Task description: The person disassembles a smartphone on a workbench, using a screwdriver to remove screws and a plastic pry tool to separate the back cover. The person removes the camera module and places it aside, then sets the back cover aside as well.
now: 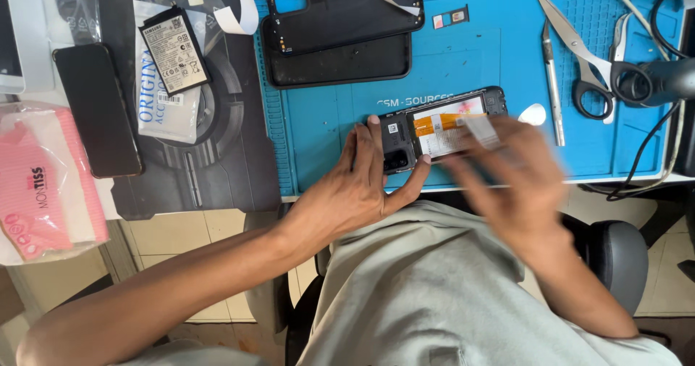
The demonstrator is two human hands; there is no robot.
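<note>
Left hand: my left hand (360,181) lies on the near edge of the blue mat (463,55), fingers spread and pressing the end of the opened phone (441,128), thumb stretched under its near side.
Right hand: my right hand (510,181) hovers over the other half of the phone, blurred; its fingers (483,131) appear to pinch a pale strip over the battery bay, though I cannot tell the grip for certain.
Phone: back off, lying flat on the mat near the counter's front edge, an orange-and-white label showing inside.
Behind it: a black back cover (340,58) and a black frame (346,7), overlapping, further up the mat.
Right of the mat: scissors (579,47), a thin metal tool (554,91) and a white pick (534,114) just beside the phone.
Left of the mat: a loose battery (174,51) on a white packet (163,98), a dark phone (98,109), a pink tissue pack (43,181).
</note>
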